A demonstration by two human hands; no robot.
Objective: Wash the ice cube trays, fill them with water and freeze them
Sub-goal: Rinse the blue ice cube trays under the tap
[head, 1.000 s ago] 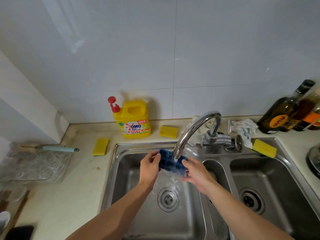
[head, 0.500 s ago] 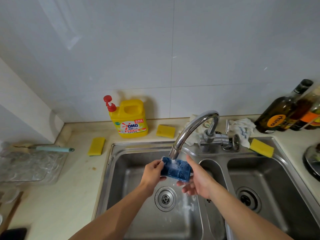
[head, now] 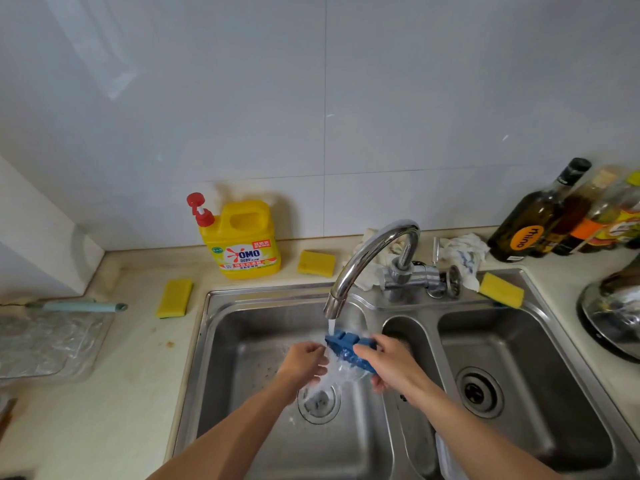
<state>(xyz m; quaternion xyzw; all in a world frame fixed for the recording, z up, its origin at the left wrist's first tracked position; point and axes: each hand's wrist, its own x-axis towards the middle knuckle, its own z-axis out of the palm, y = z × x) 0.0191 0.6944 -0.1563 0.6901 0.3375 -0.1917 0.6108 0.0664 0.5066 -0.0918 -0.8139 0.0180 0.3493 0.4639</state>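
**Left hand (head: 304,362) & right hand (head: 388,362) hold ice tray (head: 346,344) under running tap (head: 374,251)**

Left hand has its fingers curled onto the tray's left end, though splashing water blurs the exact grip. Right hand grips the right end w/ thumb on top & fingers underneath. The blue ice tray is held btwn both hands, tilted, just below the tap's spout and above the left basin of the steel sink (head: 270,289). A water stream (head: 330,323) hits the tray near its left end and runs off it toward the drain (head: 318,401) below.

On the table behind the sink:
- yellow detergent bottle (head: 249,244) w/ red pump, upright against the wall tiles
- one yellow sponge (head: 174,298) left of the sink and a 2nd sponge (head: 316,262) just right of the bottle
- a 3rd sponge (head: 501,290) on the sink's back rim, right side
- crumpled white cloth (head: 464,252) behind the tap base
- dark glass bottles (head: 533,220) grouped at the far right by the wall

A shiny metal lid (head: 613,313) sits at the right edge, partly cut off. Far left is a clear plastic tray (head: 48,341) w/ a pale green handle (head: 79,306) lying along its back edge.
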